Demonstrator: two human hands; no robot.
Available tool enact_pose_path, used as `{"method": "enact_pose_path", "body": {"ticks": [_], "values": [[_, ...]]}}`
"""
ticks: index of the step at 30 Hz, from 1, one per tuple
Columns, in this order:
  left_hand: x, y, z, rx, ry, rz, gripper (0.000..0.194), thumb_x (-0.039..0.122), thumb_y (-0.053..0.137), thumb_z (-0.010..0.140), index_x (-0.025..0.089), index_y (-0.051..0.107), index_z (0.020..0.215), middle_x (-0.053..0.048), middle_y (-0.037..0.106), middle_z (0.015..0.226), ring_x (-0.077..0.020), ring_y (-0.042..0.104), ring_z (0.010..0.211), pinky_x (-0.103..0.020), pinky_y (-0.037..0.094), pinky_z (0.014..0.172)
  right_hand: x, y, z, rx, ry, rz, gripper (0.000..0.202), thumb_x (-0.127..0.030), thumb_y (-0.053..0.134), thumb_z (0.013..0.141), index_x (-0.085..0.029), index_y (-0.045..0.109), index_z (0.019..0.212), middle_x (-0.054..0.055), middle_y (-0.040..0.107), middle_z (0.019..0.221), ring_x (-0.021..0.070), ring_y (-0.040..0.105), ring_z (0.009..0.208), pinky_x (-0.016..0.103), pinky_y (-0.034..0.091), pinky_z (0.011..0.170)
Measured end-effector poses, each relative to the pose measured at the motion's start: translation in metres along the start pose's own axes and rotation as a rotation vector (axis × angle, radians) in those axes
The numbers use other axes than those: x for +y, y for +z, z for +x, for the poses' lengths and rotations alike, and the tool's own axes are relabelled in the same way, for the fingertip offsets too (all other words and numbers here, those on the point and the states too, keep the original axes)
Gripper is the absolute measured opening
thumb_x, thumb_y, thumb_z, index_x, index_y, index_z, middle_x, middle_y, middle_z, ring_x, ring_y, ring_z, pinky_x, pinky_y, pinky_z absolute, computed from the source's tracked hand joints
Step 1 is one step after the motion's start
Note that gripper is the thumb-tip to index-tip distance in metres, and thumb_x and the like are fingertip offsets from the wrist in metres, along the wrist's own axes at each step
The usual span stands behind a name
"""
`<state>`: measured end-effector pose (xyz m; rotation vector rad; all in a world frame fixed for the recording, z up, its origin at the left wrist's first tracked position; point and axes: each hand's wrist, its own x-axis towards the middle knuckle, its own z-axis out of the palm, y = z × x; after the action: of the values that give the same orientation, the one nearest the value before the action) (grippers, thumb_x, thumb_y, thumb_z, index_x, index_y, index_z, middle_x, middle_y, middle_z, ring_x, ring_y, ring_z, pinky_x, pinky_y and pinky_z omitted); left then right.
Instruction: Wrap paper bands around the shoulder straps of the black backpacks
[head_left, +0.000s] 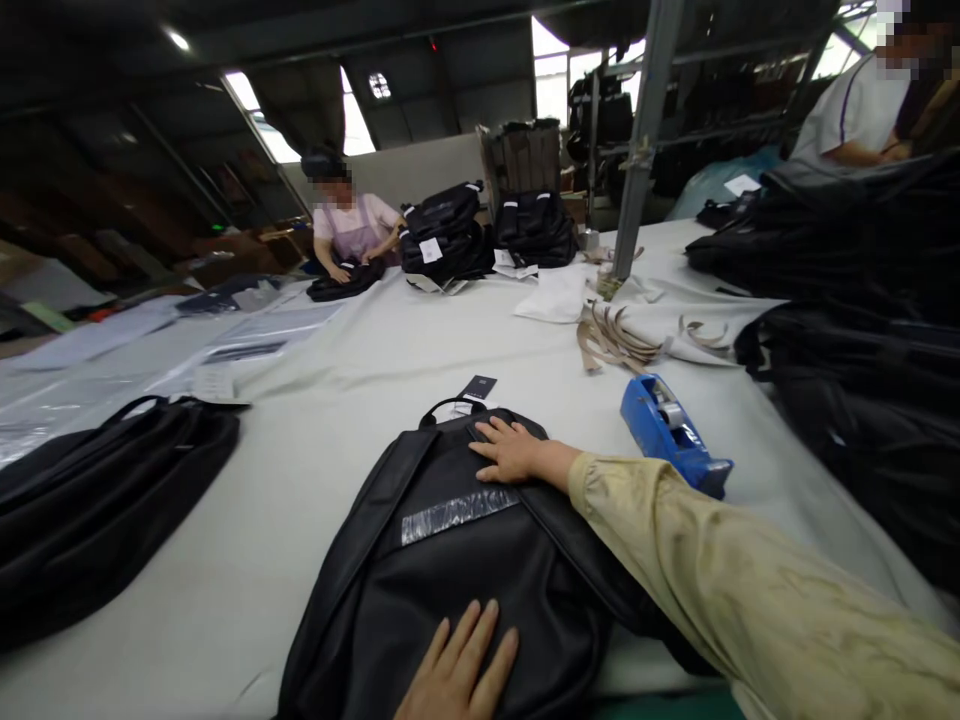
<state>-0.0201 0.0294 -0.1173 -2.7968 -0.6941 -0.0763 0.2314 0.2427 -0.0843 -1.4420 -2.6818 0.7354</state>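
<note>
A black backpack (420,590) lies on the pale-covered table in front of me, its straps facing up and its top handle pointing away. Across its back panel runs a strip of shiny clear tape (459,515). My right hand (511,452) rests flat near the top of the bag, fingers spread, beside the right strap. Lower down, my left hand (463,668) lies on the back panel with its fingers stretched out. A dark hang tag (478,388) sticks out past the handle.
To the right stands a blue tape dispenser (671,435). Another black backpack (120,490) lies at left, and black bags (862,400) are heaped at right. Strap pieces (615,338) lie by a metal post (641,140). Two other people work farther back, near stacked bags (446,235).
</note>
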Motion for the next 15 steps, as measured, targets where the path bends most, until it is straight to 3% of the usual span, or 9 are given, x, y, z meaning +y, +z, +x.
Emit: {"method": "enact_pose_path", "body": {"ticks": [3,5,8,10,13,15], "values": [[-0.015,-0.018,0.030,-0.306,-0.100,-0.234,0.101,0.003,0.061,0.060,0.030,0.024,0.150,-0.008,0.033,0.154,-0.0327,0.035,0.139,-0.049,0.036,0.109,0.002,-0.006,-0.053,-0.080,-0.059,0.010,0.074,-0.063,0.044,0.087,-0.022,0.034,0.148,0.010,0.015,0.160,0.0363,0.009,0.146,0.062,0.016,0.111],[-0.027,-0.027,0.058,-0.444,-0.130,-0.357,0.104,0.001,0.061,0.058,0.030,0.023,0.150,-0.007,0.025,0.158,-0.0325,0.025,0.143,-0.053,0.029,0.113,0.003,-0.006,-0.095,-0.068,-0.097,-0.020,0.069,-0.062,0.046,0.087,-0.022,0.044,0.143,0.011,0.028,0.156,0.0367,0.016,0.144,0.060,0.020,0.110],[-0.038,-0.033,0.099,-0.434,-0.138,-0.448,0.088,0.007,0.061,0.069,0.029,0.029,0.149,-0.009,0.027,0.158,-0.0302,0.023,0.144,-0.054,0.024,0.115,0.003,0.003,-0.146,-0.013,-0.166,-0.091,0.065,-0.062,0.049,0.085,-0.020,0.054,0.134,0.015,0.048,0.143,0.0373,0.028,0.139,0.059,0.022,0.109],[-0.041,-0.033,0.117,-0.359,-0.130,-0.494,0.076,0.015,0.062,0.076,0.028,0.035,0.146,-0.010,0.032,0.155,-0.0307,0.028,0.143,-0.055,0.024,0.115,0.004,0.013,-0.167,0.051,-0.201,-0.173,0.071,-0.061,0.061,0.077,-0.020,0.054,0.134,0.018,0.049,0.140,0.0389,0.032,0.136,0.059,0.022,0.108],[-0.047,-0.037,0.123,-0.285,-0.108,-0.577,0.066,0.022,0.062,0.078,0.029,0.044,0.141,-0.011,0.042,0.150,-0.0306,0.035,0.139,-0.053,0.025,0.114,0.011,0.023,-0.182,0.140,-0.208,-0.262,0.082,-0.048,0.078,0.063,-0.021,0.052,0.136,0.019,0.043,0.143,0.0382,0.038,0.131,0.054,0.026,0.107],[-0.056,-0.044,0.114,-0.303,-0.120,-0.623,0.063,0.020,0.059,0.077,0.030,0.048,0.138,-0.009,0.047,0.146,-0.0294,0.039,0.137,-0.051,0.029,0.113,0.016,0.023,-0.185,0.172,-0.201,-0.243,0.080,-0.042,0.079,0.062,-0.021,0.054,0.134,0.018,0.046,0.139,0.0347,0.045,0.124,0.047,0.032,0.104]]}}
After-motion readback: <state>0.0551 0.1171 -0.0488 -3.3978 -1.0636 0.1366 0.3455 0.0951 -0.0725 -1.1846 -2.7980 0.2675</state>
